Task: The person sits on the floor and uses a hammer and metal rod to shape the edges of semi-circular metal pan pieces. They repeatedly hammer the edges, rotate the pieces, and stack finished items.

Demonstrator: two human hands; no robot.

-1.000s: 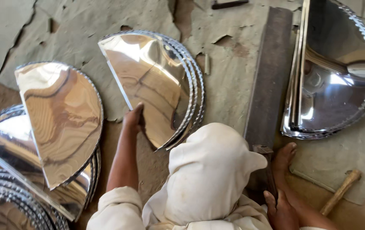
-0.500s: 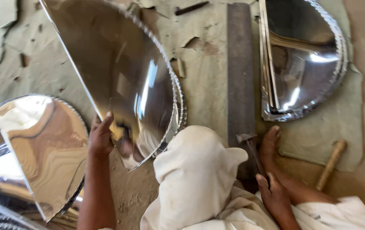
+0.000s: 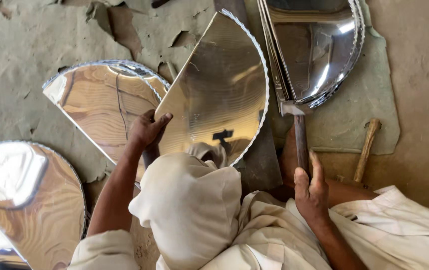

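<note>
Brightness: strong, even daylight; colours warm and sandy.
Glare: white highlights on the stacked metal sheets (image 3: 319, 50) at upper right and on the lower-left sheet (image 3: 19, 195).
Reflections: mirror-bright half-round sheet (image 3: 219, 95) shows streaked sheen and a small dark reflection.
Shadows: soft, short, under cloth and arms.
Focus: sharp centrally; slight softness at lower-left edge.
Distortion: mild wide-angle stretch at corners.

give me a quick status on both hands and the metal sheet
Left hand grips half-round sheet, tilted over anvil bar. Right hand holds hammer handle. Nothing blocking.
</note>
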